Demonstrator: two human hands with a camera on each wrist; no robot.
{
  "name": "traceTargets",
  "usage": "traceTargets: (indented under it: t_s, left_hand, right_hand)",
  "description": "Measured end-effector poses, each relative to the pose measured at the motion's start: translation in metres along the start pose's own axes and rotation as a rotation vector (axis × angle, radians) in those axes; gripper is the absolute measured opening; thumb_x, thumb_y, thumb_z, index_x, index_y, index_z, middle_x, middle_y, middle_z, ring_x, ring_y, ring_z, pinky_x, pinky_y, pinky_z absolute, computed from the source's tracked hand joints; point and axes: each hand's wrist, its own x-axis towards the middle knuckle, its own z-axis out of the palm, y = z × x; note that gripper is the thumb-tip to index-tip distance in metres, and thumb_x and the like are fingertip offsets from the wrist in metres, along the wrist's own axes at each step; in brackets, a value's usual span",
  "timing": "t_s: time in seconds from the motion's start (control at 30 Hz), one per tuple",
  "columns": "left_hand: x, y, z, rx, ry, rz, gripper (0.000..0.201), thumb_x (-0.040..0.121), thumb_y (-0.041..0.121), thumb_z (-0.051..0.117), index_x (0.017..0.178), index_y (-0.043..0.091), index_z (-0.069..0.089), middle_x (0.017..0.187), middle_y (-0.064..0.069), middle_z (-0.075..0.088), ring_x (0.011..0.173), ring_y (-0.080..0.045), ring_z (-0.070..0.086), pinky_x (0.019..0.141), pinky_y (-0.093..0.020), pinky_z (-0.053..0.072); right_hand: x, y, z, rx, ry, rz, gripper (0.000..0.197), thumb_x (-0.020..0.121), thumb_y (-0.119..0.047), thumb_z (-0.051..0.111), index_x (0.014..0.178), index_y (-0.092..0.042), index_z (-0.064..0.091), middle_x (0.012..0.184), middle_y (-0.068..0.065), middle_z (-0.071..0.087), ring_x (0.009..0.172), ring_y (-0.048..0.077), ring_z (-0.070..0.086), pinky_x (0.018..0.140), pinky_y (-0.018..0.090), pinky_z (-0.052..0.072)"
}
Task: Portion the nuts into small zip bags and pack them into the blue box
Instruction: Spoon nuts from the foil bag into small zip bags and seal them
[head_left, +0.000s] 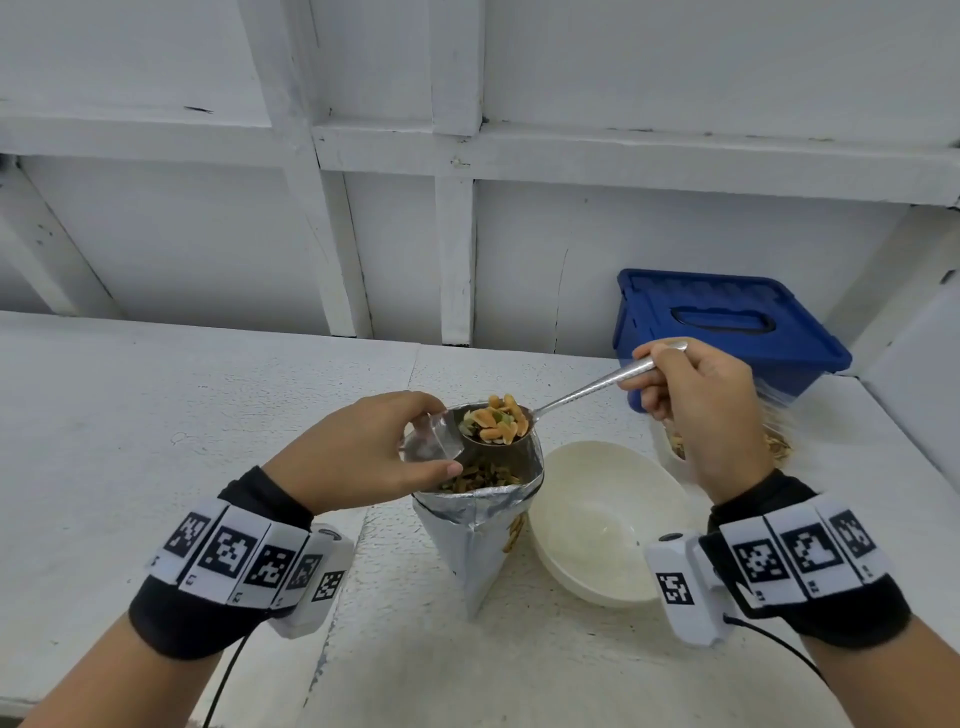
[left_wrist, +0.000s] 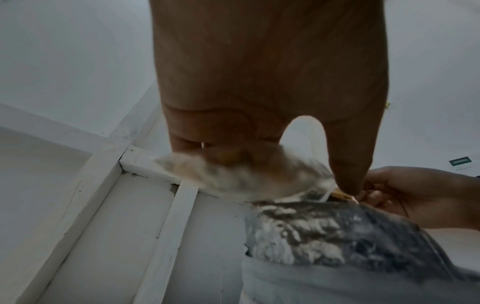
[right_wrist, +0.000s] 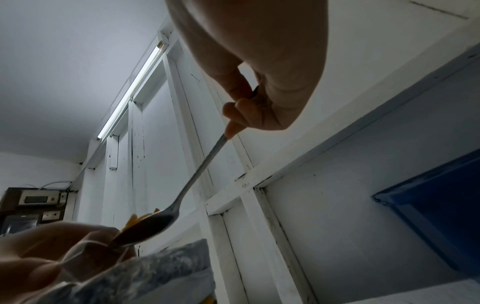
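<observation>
Nuts (head_left: 497, 424) heap on the spoon (head_left: 571, 402) pinched by the right hand (head_left: 693, 400), just beside the zip bag (head_left: 434, 439) the left hand (head_left: 358, 452) pinches open over the pouch (head_left: 478, 530); tipping slowly should avoid spills.

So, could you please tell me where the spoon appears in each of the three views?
Head: spoon, centre, its heaped bowl over the foil bag, handle rising right into the right hand.
Left wrist: not clearly visible; only the right hand at the right edge.
Right wrist: centre, running from the fingers down-left to its bowl.
Shared landmark: the crinkled foil bag, in all three.
</observation>
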Motion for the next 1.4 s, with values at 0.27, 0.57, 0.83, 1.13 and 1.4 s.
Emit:
traceTargets:
  t_s: [0.27, 0.57, 0.83, 1.13, 1.4]
  left_hand:
    - [0.004, 0.007, 0.009, -0.087, 0.027, -0.026, 0.058, 0.076, 0.052, 0.067, 0.123, 0.022, 0.050, 0.097, 0.019, 0.052, 0.083, 0.000, 0.050, 0.067, -0.008, 0.037]
    - [-0.003, 0.006, 0.019, -0.344, 0.176, -0.031, 0.044, 0.072, 0.052, 0.068, 0.104, 0.033, 0.047, 0.092, 0.020, 0.055, 0.077, 0.010, 0.054, 0.056, -0.007, 0.042]
    - [-0.007, -0.006, 0.022, -0.424, 0.290, -0.079, 0.041, 0.063, 0.065, 0.052, 0.099, 0.045, 0.048, 0.091, 0.013, 0.064, 0.085, 0.004, 0.056, 0.066, -0.009, 0.044]
    - [-0.005, -0.012, 0.016, -0.339, 0.212, -0.166, 0.034, 0.071, 0.060, 0.062, 0.096, 0.042, 0.050, 0.080, 0.014, 0.062, 0.069, 0.009, 0.057, 0.061, -0.015, 0.040]
    - [-0.003, -0.016, 0.018, -0.349, 0.183, -0.145, 0.040, 0.062, 0.070, 0.054, 0.094, 0.047, 0.048, 0.087, 0.013, 0.064, 0.079, 0.008, 0.056, 0.063, -0.005, 0.043]
  right_hand:
    - [-0.003, -0.006, 0.021, -0.033, -0.075, -0.072, 0.026, 0.093, -0.007, 0.043, 0.078, -0.017, 0.062, 0.061, 0.001, 0.066, 0.049, 0.005, 0.052, 0.048, 0.017, 0.042]
    - [-0.015, -0.047, 0.037, -0.230, -0.136, -0.619, 0.022, 0.092, -0.022, 0.044, 0.090, -0.010, 0.062, 0.065, -0.007, 0.062, 0.058, 0.013, 0.060, 0.051, 0.027, 0.049]
    - [-0.011, -0.052, 0.016, -0.172, 0.003, -0.730, 0.017, 0.093, -0.022, 0.043, 0.095, -0.014, 0.058, 0.067, -0.024, 0.056, 0.061, -0.003, 0.059, 0.053, 0.013, 0.047]
    - [-0.032, 0.018, 0.039, -0.413, -0.351, -0.601, 0.025, 0.090, -0.021, 0.049, 0.101, -0.008, 0.068, 0.077, -0.006, 0.065, 0.068, -0.006, 0.056, 0.059, 0.002, 0.041]
    - [-0.042, 0.031, 0.054, -0.620, -0.475, -0.564, 0.032, 0.089, -0.025, 0.042, 0.104, -0.012, 0.068, 0.074, 0.005, 0.065, 0.065, 0.015, 0.054, 0.058, 0.007, 0.031]
